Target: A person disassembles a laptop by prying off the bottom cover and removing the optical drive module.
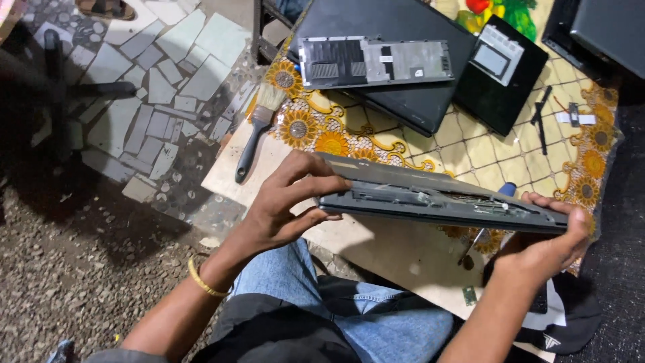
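- Both hands hold a dark laptop base [443,198] edge-on above the lap, level with the near edge of the counter [396,252]
- Left hand [285,202] grips the left end, thumb below and fingers curled over the top edge, pinching the casing between them
- Right hand [547,245] cups the right end from underneath, fingertips hooked over the corner, closed on the casing
- Along the side facing the camera the shell looks parted, with a seam gaping and inner parts showing; my reading is that the opening is under way but the two halves are not yet fully apart
- Just behind the base, a screwdriver with a blue handle [507,189] lies on the counter, its tip showing below the casing
- Farther back, a bottom cover panel [376,62] already lies loose, inner side up, on top of another dark laptop [403,87], beside a flat black slab [500,77]
- A brush [259,131] rests at the left edge of the flowered cloth [322,128], and small dark loose parts [541,114] lie to the right
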